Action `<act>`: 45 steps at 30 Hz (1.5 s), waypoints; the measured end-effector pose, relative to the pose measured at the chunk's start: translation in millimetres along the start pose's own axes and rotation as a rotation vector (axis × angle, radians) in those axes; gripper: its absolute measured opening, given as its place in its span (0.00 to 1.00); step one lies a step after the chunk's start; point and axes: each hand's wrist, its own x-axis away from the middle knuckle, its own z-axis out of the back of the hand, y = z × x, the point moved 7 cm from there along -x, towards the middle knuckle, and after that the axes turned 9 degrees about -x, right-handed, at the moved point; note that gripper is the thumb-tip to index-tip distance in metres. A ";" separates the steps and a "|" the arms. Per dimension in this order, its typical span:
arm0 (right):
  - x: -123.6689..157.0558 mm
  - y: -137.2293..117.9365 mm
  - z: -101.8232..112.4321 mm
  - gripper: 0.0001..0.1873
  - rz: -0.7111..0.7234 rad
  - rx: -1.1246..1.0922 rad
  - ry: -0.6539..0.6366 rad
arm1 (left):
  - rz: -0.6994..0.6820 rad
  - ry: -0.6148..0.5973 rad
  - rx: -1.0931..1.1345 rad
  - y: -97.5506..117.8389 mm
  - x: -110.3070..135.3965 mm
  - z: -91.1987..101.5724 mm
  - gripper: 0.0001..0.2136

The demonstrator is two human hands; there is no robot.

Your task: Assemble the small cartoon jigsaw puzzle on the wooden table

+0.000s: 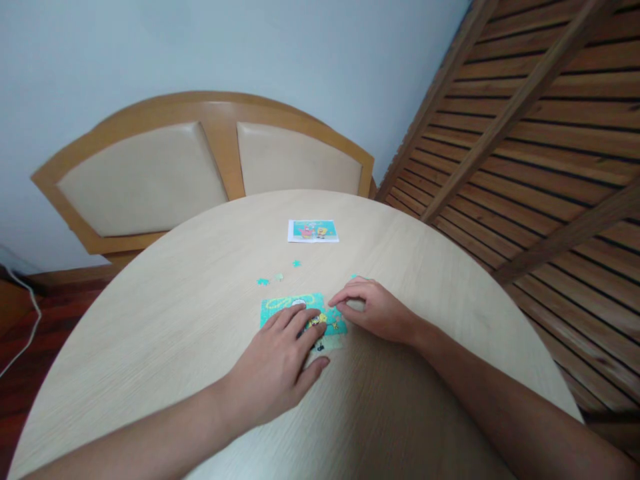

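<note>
A mostly assembled jigsaw puzzle (270, 307) in turquoise, with a yellow cartoon figure, lies flat near the middle of the table. My left hand (280, 353) rests on it, fingers spread, covering much of its lower left and centre. At the puzzle's upper right, my right hand (367, 307) has thumb and index finger pinched together. Whatever is between those fingertips is too small to make out. Beyond the puzzle lie loose puzzle pieces: a turquoise one (297, 263), a pale one (279, 277) and a turquoise bit (263, 282). Another piece (354, 275) peeks out behind my right hand.
A printed picture card (313, 231) with cartoon figures lies farther back on the round wooden table (200, 280). Behind the table stands a bench back with cream panels (145, 180). Wooden slats (500, 167) rise at the right, and a white cable (33, 313) hangs at the left.
</note>
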 end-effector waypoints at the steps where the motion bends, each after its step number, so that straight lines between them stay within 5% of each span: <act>1: -0.1 0.1 0.0 0.09 0.001 0.003 -0.002 | 0.002 -0.001 -0.004 -0.1 0.1 -0.5 0.18; 17: -0.1 7.6 6.5 0.08 -0.086 -0.012 0.002 | 0.017 -0.024 -0.021 -3.0 -0.6 -2.0 0.19; 26: 0.6 -4.2 3.8 0.10 0.032 0.047 -0.093 | 0.001 -0.014 -0.034 -3.2 0.1 -0.5 0.19; 34: -1.2 10.7 1.3 0.06 -0.179 -0.072 0.028 | -0.077 -0.044 -0.034 3.6 -0.7 -1.3 0.21; 45: -2.6 6.2 -0.6 0.05 -0.132 0.095 0.011 | -0.091 0.001 0.005 6.0 0.1 1.6 0.21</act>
